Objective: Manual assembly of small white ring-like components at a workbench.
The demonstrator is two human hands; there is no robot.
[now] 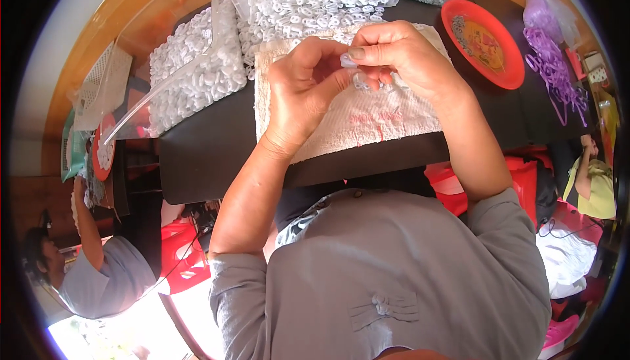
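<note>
1. Where my two hands meet over the towel, a small white plastic piece (348, 61) sits pinched between them, above the middle of the bench.
2. My right hand (400, 58) has its thumb and forefinger pressed together on that piece from above, the other fingers curled under.
3. My left hand (303, 87) is curled, its fingertips closed against the same piece from the left side.
4. Under my right hand a few more small white pieces (361, 84) lie on the towel.
5. That white towel (367, 120) is spread over the black bench (210, 150).
6. Beyond it are heaps of white plastic pieces (197, 64), partly in clear plastic bags.
7. To the right stands a red plate (482, 42), and further right a bundle of purple plastic strips (554, 64).
8. At lower left another person in a grey shirt (98, 275) reaches up toward a small red dish.
</note>
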